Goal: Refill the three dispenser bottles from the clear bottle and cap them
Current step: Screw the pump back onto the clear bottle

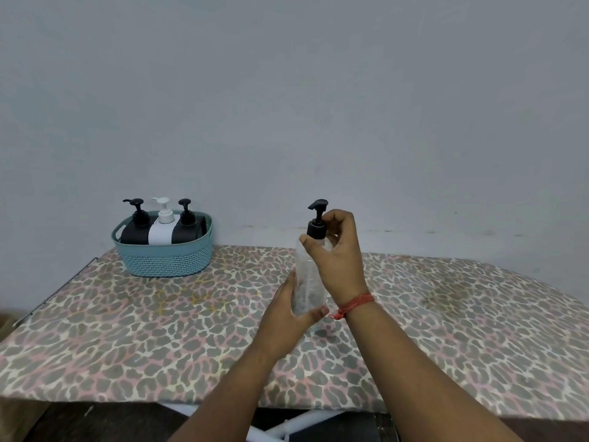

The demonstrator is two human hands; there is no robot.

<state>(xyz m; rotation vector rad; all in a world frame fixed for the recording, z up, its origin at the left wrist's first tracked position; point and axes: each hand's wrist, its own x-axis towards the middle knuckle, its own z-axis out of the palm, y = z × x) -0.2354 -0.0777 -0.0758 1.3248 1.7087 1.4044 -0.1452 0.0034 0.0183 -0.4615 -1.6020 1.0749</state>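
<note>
Right hand (334,250) fingers pinch the black pump collar (316,227); left hand (293,311) grips the clear plastic bottle (307,282) below; a careless twist could tip it.

We have only one view, from a wide-angle camera on the person's head. It looks forward and slightly down over the surface (134,339), toward the plain wall (318,90) behind it. Both forearms enter from the bottom edge, near the lens.

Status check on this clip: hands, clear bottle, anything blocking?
Left hand grips clear bottle low. Right hand on its black pump collar. Three dispensers capped in teal basket. Nothing blocking.
</note>
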